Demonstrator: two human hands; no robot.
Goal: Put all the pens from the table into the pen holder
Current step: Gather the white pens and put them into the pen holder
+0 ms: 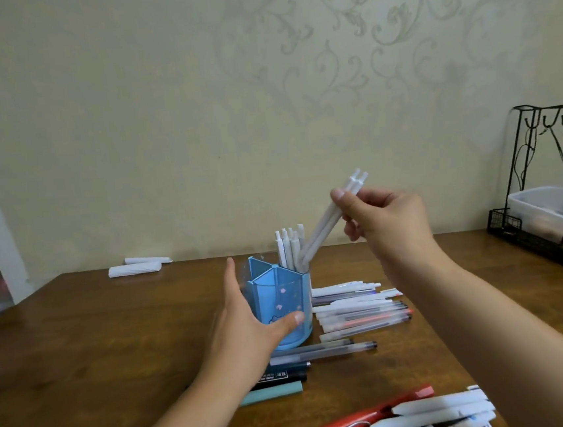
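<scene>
Left hand, fingers straight, thumb pressed against the blue pen holder at mid-worktop: best kept braced there. Right hand pinching two white pens, tips already inside the rear compartment beside upright ones: best tilted vertical before letting go. Further right, loose pens waiting.

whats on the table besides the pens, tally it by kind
blue pen holder: 1
folded white papers: 2
black wire rack: 1
clear plastic container (sitting in the rack): 1
total: 5
</scene>
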